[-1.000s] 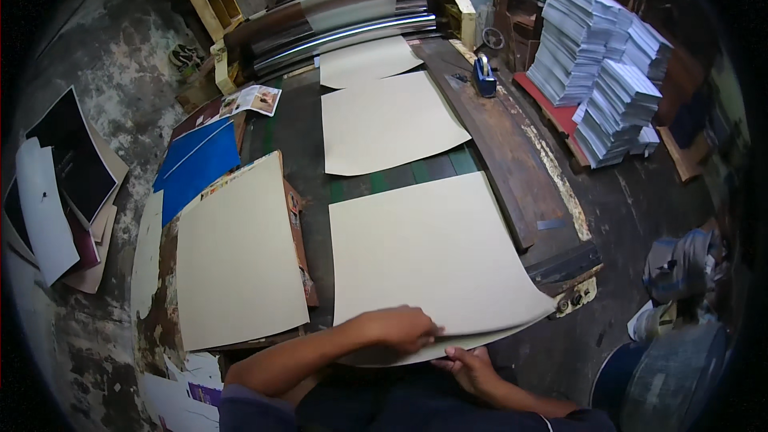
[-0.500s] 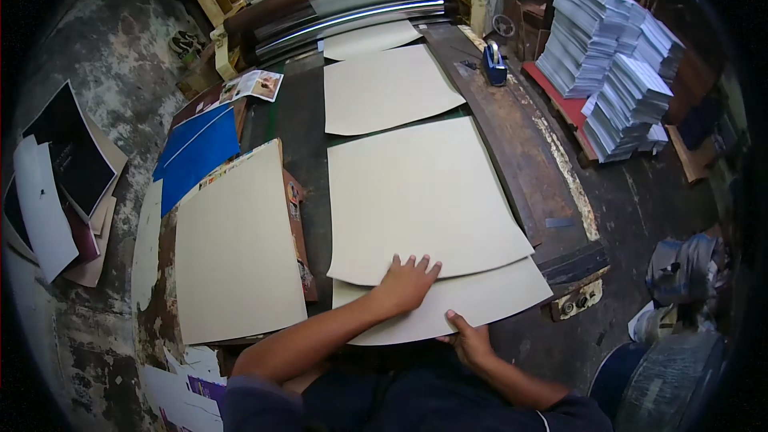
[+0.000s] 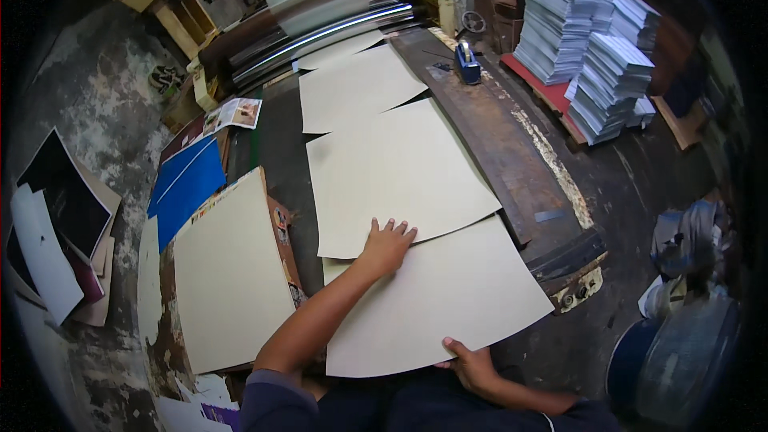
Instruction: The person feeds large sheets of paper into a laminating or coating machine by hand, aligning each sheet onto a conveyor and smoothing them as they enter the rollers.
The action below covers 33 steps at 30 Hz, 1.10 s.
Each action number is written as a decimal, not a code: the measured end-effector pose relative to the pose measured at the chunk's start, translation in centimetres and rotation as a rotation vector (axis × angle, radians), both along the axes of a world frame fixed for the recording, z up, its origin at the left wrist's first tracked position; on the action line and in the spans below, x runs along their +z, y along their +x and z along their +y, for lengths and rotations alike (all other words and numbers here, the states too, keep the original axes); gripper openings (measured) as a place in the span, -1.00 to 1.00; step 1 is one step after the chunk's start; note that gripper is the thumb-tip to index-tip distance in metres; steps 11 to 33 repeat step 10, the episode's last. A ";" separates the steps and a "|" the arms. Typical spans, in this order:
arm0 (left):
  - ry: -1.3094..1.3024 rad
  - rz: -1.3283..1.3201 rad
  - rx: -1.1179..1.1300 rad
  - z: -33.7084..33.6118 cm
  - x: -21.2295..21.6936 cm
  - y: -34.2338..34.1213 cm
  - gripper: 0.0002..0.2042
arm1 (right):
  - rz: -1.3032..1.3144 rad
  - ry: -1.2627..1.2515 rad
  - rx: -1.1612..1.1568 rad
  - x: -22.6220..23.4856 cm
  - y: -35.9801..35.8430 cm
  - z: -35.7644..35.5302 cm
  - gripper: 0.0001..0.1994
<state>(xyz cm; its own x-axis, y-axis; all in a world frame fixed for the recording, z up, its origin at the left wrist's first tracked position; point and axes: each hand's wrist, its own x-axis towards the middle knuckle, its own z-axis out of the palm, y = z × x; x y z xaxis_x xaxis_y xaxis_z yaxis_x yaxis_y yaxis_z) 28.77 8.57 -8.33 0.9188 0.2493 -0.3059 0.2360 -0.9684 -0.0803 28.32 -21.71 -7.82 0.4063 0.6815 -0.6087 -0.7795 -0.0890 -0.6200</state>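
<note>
Large cream paper sheets lie in a line up the dark table. My left hand (image 3: pixel 386 250) rests on the near edge of the middle sheet (image 3: pixel 392 180), palm down with its fingers spread. Partly tucked under that edge is the nearest sheet (image 3: pixel 448 292). My right hand (image 3: pixel 474 368) pinches this sheet's front edge, thumb on top and fingers underneath. Farther off, another sheet (image 3: pixel 360 92) lies beyond the middle one. The farthest sheet (image 3: pixel 340 52) reaches the shiny rollers (image 3: pixel 320 38).
A cream sheet stack (image 3: pixel 228 280) lies to the left, beside blue sheets (image 3: pixel 192 184). On the right table edge stands a blue tape dispenser (image 3: pixel 467 64). Tall paper stacks (image 3: pixel 560 20) sit on a red pallet board (image 3: pixel 538 84). Loose sheets (image 3: pixel 48 248) lie at the far left.
More of the nearest sheet shows below the middle sheet's edge. The gap between the middle sheet and the one beyond has narrowed. My left hand stays on the middle sheet's edge; the view has shifted.
</note>
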 end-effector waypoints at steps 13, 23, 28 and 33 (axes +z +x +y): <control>0.137 -0.071 0.289 4.5 -0.1 3.1 -0.05 | 0.066 -0.009 0.067 2.5 -1.5 -4.5 -0.44; 0.137 -0.071 0.289 4.5 -0.1 3.1 -0.05 | 0.066 -0.009 0.067 2.5 -1.5 -4.5 -0.44; 0.137 -0.071 0.289 4.5 -0.1 3.1 -0.05 | 0.066 -0.009 0.067 2.5 -1.5 -4.5 -0.44; 0.137 -0.071 0.289 4.5 -0.1 3.1 -0.05 | 0.066 -0.009 0.067 2.5 -1.5 -4.5 -0.44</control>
